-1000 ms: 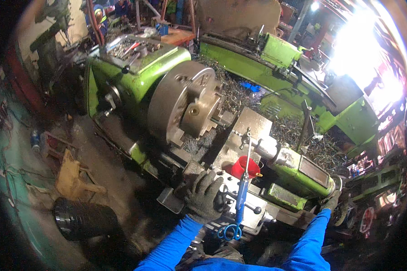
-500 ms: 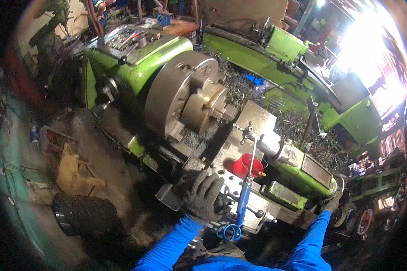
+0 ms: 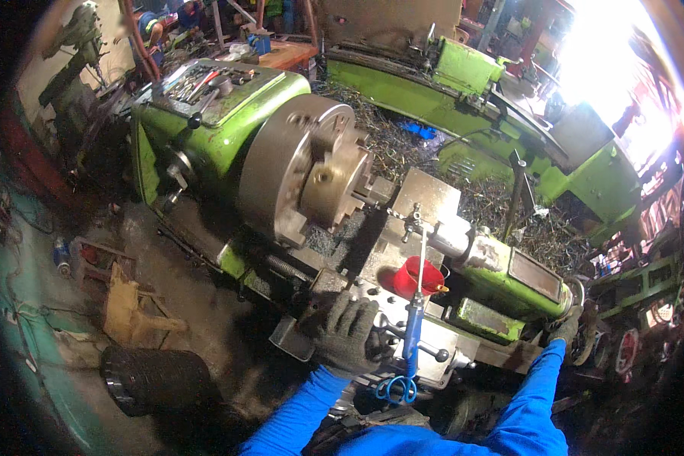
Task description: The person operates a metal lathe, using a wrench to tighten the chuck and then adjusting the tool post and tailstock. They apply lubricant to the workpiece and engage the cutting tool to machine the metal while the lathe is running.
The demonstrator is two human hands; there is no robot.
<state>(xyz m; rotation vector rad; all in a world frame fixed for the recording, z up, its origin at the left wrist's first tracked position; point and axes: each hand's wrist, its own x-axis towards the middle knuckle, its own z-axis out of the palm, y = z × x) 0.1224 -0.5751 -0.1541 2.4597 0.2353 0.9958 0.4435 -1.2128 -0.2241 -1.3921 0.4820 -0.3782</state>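
Left hand (image 3: 347,334): gloved, dark knit; fingers spread and curling over front face of lathe carriage (image 3: 403,342), resting on handwheel area near carriage's left edge; wheel itself mostly hidden under glove. Blue sleeve coming in from lower edge.
Right hand (image 3: 566,329): gloved, sitting at right end of lathe bed, by round wheel (image 3: 585,342) there; closed or spread — can't tell, too small and partly hidden behind sleeve.
Carriage: pale grey plate w/ holes, lying at near side of lathe, between the two hands.
Blue tool (image 3: 413,338): slim blue cylinder w/ thin metal rod going up, standing roughly upright over carriage front, just right of left hand; blue looped handle (image 3: 394,389) hanging at its bottom end. Touching the glove or not — can't tell.
Red cup (image 3: 416,277): red funnel-like cup sitting on carriage top, just behind blue tool.
Chuck (image 3: 296,171): big grey round chuck w/ brass-coloured workpiece (image 3: 334,182) gripped at centre, facing carriage; well left of right hand.
Headstock (image 3: 213,114): green, loose hand tools lying on its top tray.
Metal chips (image 3: 410,144): swarf piling behind chuck, along far side of bed.
Floor, left of lathe: black ribbed drum (image 3: 156,380) lying near lower edge.
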